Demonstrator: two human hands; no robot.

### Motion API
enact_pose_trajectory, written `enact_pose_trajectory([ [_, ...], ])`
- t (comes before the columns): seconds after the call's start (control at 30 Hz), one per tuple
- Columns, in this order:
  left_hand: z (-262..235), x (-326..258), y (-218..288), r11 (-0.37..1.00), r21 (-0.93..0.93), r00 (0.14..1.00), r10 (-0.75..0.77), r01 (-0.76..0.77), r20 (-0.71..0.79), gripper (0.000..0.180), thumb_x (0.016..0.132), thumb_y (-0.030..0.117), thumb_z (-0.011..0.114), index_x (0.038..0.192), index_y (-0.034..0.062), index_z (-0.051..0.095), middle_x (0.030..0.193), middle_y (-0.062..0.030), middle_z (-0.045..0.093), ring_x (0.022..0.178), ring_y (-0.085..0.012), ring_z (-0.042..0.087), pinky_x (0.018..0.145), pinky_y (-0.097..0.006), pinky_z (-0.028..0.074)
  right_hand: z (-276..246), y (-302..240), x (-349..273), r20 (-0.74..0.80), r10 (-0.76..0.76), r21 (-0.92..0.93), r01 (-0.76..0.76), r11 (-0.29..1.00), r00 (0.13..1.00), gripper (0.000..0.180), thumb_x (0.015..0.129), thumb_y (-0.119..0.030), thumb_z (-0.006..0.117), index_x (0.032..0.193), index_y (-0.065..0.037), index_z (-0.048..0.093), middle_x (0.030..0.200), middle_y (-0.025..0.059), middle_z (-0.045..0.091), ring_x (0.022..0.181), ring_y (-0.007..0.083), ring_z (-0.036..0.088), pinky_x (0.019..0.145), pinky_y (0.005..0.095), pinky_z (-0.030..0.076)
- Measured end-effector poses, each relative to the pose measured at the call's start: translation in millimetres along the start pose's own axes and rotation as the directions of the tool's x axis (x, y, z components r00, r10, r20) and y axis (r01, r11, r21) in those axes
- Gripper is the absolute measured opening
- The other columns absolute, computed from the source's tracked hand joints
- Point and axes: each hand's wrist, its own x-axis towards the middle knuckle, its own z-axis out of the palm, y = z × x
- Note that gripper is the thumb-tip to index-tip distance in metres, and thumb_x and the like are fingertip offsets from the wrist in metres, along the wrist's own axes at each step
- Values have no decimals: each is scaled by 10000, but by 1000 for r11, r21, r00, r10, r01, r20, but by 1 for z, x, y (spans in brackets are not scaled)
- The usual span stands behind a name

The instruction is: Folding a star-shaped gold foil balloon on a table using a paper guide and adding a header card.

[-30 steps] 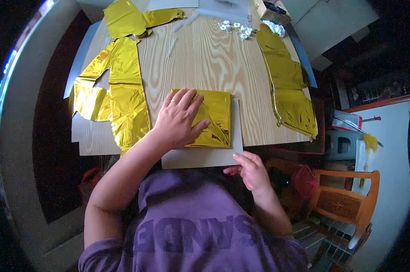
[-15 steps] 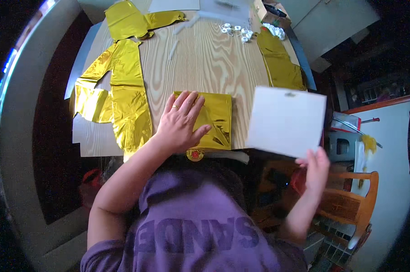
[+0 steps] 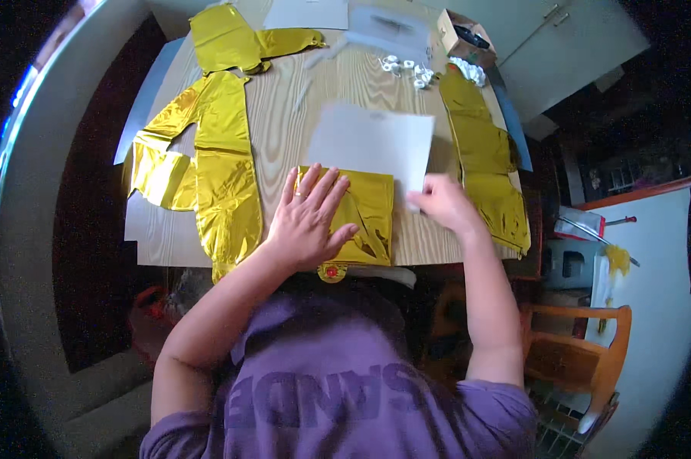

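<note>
My left hand (image 3: 308,222) lies flat with fingers spread, pressing on a shiny gold foil piece (image 3: 374,203) folded into a rough square at the table's near edge. In my right hand (image 3: 446,203) a white card (image 3: 376,141) is gripped by its near right corner. The card is slightly blurred and spans the area just beyond the folded foil, whose far edge it meets or overlaps. A small round gold tag with a red centre (image 3: 331,272) shows below the foil at the table edge.
Flat gold foil shapes, like uninflated balloons, lie on the left (image 3: 223,145), far left (image 3: 223,38) and right (image 3: 479,153) of the wooden table (image 3: 276,115). Small white ribbon rolls (image 3: 420,74), clear plastic (image 3: 387,34) and an open box (image 3: 466,38) are farther back. A wooden chair (image 3: 575,352) stands at right.
My right hand has swung the white card leftward from beyond the table's right side to above the table behind the folded foil. My left hand stays pressed on the foil.
</note>
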Motion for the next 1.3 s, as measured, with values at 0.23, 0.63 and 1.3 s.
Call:
enact_pose_trajectory([
  [0.23,-10,0,4,997,-65,998,-28,32,53,719,968,527,507,1492,47,404,1517,-206,414,1451,-412,309,1203,-579,167,-11,-23,-25,449,92,-258,30,966,889,376,776,-377,786,725,-22,675,645,165,653,637,250,670,622,393,523],
  [0.63,-44,-10,-40,921,-314,971,-238,230,13,583,960,172,586,1494,52,385,1564,-215,340,1448,-399,325,1191,-456,282,44,-26,2,88,-616,-537,558,633,783,483,971,-267,583,1401,-53,528,1484,128,493,1394,350,413,1176,509,281],
  [1.3,-61,-36,-17,815,-567,992,-60,115,115,592,804,281,790,1313,61,581,1356,-201,548,1303,-395,502,1083,-491,430,22,-17,-6,152,-621,-326,633,703,769,417,936,-207,636,1336,-92,611,1382,129,557,1297,346,479,1088,450,395],
])
